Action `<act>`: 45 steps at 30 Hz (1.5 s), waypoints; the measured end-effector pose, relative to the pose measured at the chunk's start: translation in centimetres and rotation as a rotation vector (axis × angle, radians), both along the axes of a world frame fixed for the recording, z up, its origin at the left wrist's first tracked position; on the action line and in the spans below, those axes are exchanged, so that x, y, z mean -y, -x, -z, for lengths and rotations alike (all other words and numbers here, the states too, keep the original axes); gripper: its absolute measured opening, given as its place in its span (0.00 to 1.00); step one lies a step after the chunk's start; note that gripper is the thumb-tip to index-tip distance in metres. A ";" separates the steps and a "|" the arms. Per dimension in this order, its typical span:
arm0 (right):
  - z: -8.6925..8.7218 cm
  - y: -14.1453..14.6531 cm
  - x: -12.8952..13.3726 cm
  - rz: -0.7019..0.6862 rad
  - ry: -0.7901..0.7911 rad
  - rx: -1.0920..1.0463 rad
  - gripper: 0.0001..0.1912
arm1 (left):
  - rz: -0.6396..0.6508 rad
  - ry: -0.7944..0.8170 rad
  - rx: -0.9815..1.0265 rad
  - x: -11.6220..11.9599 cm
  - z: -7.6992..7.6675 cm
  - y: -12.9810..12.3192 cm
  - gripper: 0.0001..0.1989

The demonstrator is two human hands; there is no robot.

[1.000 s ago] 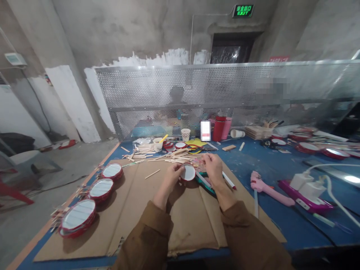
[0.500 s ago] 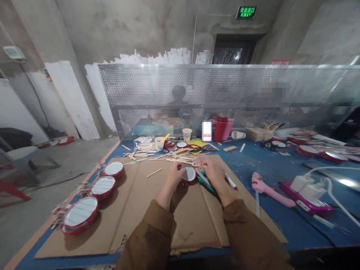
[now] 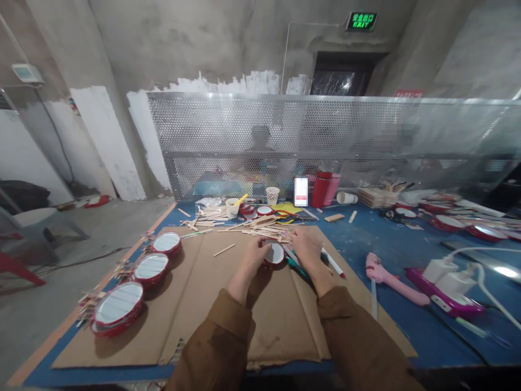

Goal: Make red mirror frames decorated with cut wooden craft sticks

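Observation:
My left hand point(image 3: 255, 255) is closed on the edge of a small round red-rimmed piece with a white face point(image 3: 275, 252), held tilted above the cardboard. Just right of it, my right hand point(image 3: 308, 248) has its fingers drawn together at the near edge of a pile of wooden sticks point(image 3: 271, 231). What those fingertips hold, if anything, is too small to make out. Beneath the right hand lie green-handled pliers point(image 3: 299, 270), partly hidden by it. A white marker with a red end point(image 3: 334, 264) lies beside the right wrist.
Larger red-rimmed round pieces point(image 3: 119, 304) with sticks attached line the left of the cardboard sheet point(image 3: 228, 326). Paper cups point(image 3: 272, 195), a phone point(image 3: 301, 191) and a red bottle point(image 3: 322, 189) stand behind. To the right are a pink glue gun point(image 3: 394, 282) and a purple power strip point(image 3: 445, 298).
My right hand has shifted slightly left, toward the small round piece. My left hand keeps its hold on that piece. The whole view has moved a little.

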State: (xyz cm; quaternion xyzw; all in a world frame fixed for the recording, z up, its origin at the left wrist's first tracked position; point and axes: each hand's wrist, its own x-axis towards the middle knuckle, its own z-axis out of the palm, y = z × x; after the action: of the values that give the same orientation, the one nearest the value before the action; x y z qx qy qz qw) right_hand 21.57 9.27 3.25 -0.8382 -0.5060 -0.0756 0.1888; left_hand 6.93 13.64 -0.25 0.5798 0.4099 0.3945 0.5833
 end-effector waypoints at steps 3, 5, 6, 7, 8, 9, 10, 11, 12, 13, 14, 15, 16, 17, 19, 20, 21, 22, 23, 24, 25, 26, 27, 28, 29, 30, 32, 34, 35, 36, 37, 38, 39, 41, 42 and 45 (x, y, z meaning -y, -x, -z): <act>0.1 -0.5 0.1 0.025 -0.089 -0.130 0.13 | 0.012 -0.032 -0.001 -0.1 0.1 0.0 0.10; 0.4 -1.0 0.1 0.008 -0.178 -0.283 0.11 | 0.017 -0.039 -0.013 -0.2 0.2 -0.1 0.10; 0.5 -1.2 0.0 -0.007 -0.227 -0.368 0.10 | 0.019 -0.035 -0.018 -0.2 0.2 -0.1 0.09; 0.7 -1.5 -0.1 -0.023 -0.272 -0.444 0.09 | 0.019 -0.028 -0.022 -0.3 0.2 -0.1 0.09; 1.0 -1.8 -0.2 -0.037 -0.306 -0.500 0.08 | 0.015 -0.022 -0.025 -0.3 0.2 -0.2 0.09; 1.2 -2.0 -0.4 -0.048 -0.324 -0.529 0.08 | 0.008 -0.019 -0.030 -0.3 0.2 -0.2 0.08; 1.4 -2.2 -0.5 -0.059 -0.336 -0.551 0.08 | -0.004 -0.022 -0.032 -0.3 0.3 -0.2 0.07; 1.6 -2.3 -0.5 -0.070 -0.349 -0.583 0.09 | -0.017 -0.032 -0.031 -0.3 0.3 -0.3 0.06; 1.7 -2.3 -0.6 -0.085 -0.360 -0.619 0.10 | -0.028 -0.045 -0.028 -0.4 0.3 -0.3 0.06; 1.7 -2.2 -0.6 -0.105 -0.368 -0.656 0.12 | -0.036 -0.060 -0.019 -0.4 0.3 -0.3 0.06; 1.7 -2.1 -0.5 -0.133 -0.371 -0.692 0.14 | -0.041 -0.074 -0.007 -0.4 0.3 -0.2 0.06; 1.6 -1.8 -0.5 -0.165 -0.371 -0.724 0.15 | -0.043 -0.081 0.006 -0.4 0.3 -0.2 0.06; 1.4 -1.5 -0.4 -0.199 -0.368 -0.751 0.16 | -0.038 -0.083 0.025 -0.3 0.2 -0.2 0.06; 1.1 -1.1 -0.2 -0.242 -0.362 -0.779 0.17 | -0.024 -0.078 0.049 -0.2 0.1 -0.2 0.06; 0.5 -0.2 0.2 -0.343 -0.340 -0.846 0.16 | 0.024 -0.063 0.119 0.0 -0.2 -0.3 0.08; 0.2 0.1 0.4 -0.397 -0.327 -0.878 0.16 | 0.056 -0.055 0.159 0.1 -0.4 -0.3 0.10; -0.1 0.4 0.6 -0.448 -0.314 -0.903 0.16 | 0.087 -0.049 0.194 0.3 -0.5 -0.3 0.12; -0.3 0.7 0.7 -0.492 -0.300 -0.921 0.15 | 0.110 -0.044 0.222 0.4 -0.7 -0.4 0.14; -0.4 0.8 0.9 -0.528 -0.285 -0.934 0.15 | 0.123 -0.038 0.242 0.5 -0.7 -0.4 0.15; -0.5 0.9 1.0 -0.556 -0.269 -0.948 0.15 | 0.129 -0.031 0.260 0.6 -0.8 -0.4 0.16; -0.4 0.9 1.1 -0.584 -0.249 -0.973 0.15 | 0.136 -0.021 0.275 0.6 -0.8 -0.5 0.17; -0.3 0.9 1.1 -0.610 -0.226 -1.014 0.16 | 0.146 -0.010 0.289 0.7 -0.7 -0.5 0.17; -0.2 0.8 1.1 -0.633 -0.200 -1.067 0.16 | 0.161 0.000 0.300 0.7 -0.7 -0.5 0.18; 0.0 0.7 1.1 -0.654 -0.178 -1.124 0.16 | 0.179 0.010 0.309 0.7 -0.6 -0.5 0.18; 0.2 0.6 1.1 -0.671 -0.160 -1.177 0.17 | 0.198 0.017 0.316 0.7 -0.5 -0.5 0.18; 0.3 0.5 1.0 -0.684 -0.146 -1.224 0.18 | 0.214 0.022 0.325 0.7 -0.4 -0.4 0.18; 0.4 0.4 1.0 -0.700 -0.132 -1.290 0.19 | 0.228 0.029 0.348 0.6 -0.2 -0.4 0.19; 0.3 0.4 1.0 -0.696 -0.136 -1.304 0.18 | 0.239 0.038 0.377 0.5 0.0 -0.5 0.20; 0.3 0.4 1.1 -0.688 -0.141 -1.291 0.18 | 0.243 0.042 0.387 0.5 0.0 -0.5 0.20; 0.2 0.4 1.1 -0.678 -0.153 -1.271 0.18 | 0.243 0.046 0.394 0.5 0.1 -0.5 0.20; 0.2 0.5 1.1 -0.670 -0.163 -1.248 0.17 | 0.239 0.050 0.396 0.5 0.1 -0.5 0.20; 0.2 0.5 1.0 -0.664 -0.171 -1.233 0.17 | 0.234 0.055 0.396 0.4 0.1 -0.5 0.20; 0.3 0.5 1.0 -0.665 -0.173 -1.227 0.16 | 0.228 0.061 0.395 0.4 0.1 -0.4 0.20; 0.5 0.4 0.8 -0.664 -0.173 -1.233 0.16 | 0.225 0.070 0.401 0.4 0.0 -0.4 0.21; 0.6 0.4 0.7 -0.663 -0.169 -1.230 0.16 | 0.223 0.072 0.405 0.5 -0.1 -0.3 0.22; 0.9 0.3 0.6 -0.651 -0.168 -1.182 0.16 | 0.214 0.079 0.390 0.6 -0.4 -0.2 0.23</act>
State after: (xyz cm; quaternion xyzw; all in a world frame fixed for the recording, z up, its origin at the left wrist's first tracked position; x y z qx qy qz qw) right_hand 21.29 8.72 2.38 -0.5262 -0.5369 0.4167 0.5111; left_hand 7.09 13.08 0.15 0.5096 0.2405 0.4185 0.7122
